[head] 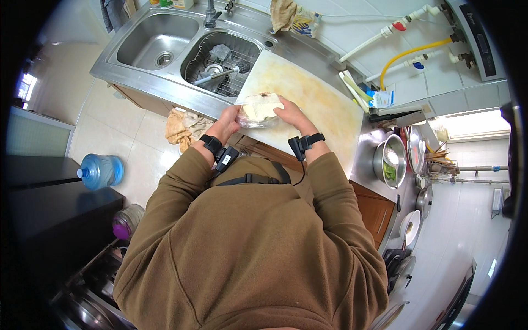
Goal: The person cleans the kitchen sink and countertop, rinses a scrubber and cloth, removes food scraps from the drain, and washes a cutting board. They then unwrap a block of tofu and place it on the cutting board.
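Between my hands is a pale, flat, cream-coloured food piece [262, 108] with clear plastic wrap around its lower side; its exact kind I cannot tell. My left hand [229, 119] grips the package at its left edge. On the upper right, my right hand [291, 111] holds it with the thumb over the pale surface. Both hands are over the near left part of a large white cutting board [321, 99] with yellowish stains. Beyond the board's far right edge lie pale green-white stalks [354, 91], beside a blue and white packet [383, 99].
A double steel sink [142, 71] adjoins the board on the left; its right basin holds a wire rack [231, 84] with utensils. A cleaver [406, 119] and a steel bowl with greens [390, 161] stand to the right. Cloths [185, 128] hang below the sink's front edge.
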Available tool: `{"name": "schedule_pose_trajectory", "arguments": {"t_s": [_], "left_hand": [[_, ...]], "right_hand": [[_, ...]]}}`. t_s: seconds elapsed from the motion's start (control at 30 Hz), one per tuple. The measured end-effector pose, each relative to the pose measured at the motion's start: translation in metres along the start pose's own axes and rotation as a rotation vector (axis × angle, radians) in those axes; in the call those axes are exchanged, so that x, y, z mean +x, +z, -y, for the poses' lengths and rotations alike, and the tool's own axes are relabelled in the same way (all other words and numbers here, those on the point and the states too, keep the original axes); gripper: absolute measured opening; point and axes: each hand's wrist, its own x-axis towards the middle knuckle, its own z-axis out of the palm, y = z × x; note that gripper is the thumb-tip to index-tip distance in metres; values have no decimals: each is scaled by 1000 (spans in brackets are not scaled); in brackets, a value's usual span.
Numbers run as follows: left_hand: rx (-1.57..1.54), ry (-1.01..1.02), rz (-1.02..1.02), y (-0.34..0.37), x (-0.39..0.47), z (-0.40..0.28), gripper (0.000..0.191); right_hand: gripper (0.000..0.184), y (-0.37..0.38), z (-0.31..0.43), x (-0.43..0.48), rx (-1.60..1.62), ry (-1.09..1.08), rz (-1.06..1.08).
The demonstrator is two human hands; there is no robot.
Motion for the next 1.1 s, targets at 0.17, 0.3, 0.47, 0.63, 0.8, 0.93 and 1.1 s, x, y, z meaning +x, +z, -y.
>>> {"name": "schedule_pose_trajectory", "arguments": {"t_s": [0.17, 0.3, 0.47, 0.63, 0.8, 0.93, 1.1], "left_hand": [[156, -2, 169, 5, -10, -11, 37], [208, -32, 158, 6, -16, -19, 41], [286, -80, 90, 7, -15, -22, 47], [292, -64, 88, 5, -6, -21, 48], [224, -28, 82, -8, 7, -24, 44], [237, -65, 116, -20, 13, -29, 38], [489, 23, 104, -22, -4, -40, 39]], "right_hand": [[38, -6, -10, 8, 276, 103, 14], [39, -6, -12, 14, 232, 151, -27], [41, -1, -6, 24, 258, 195, -37], [42, -1, -2, 24, 288, 332, 105], [40, 3, 4, 26, 238, 88, 57], [44, 7, 15, 22, 63, 34, -23], [45, -4, 41, 2, -306, -6, -32]]}}
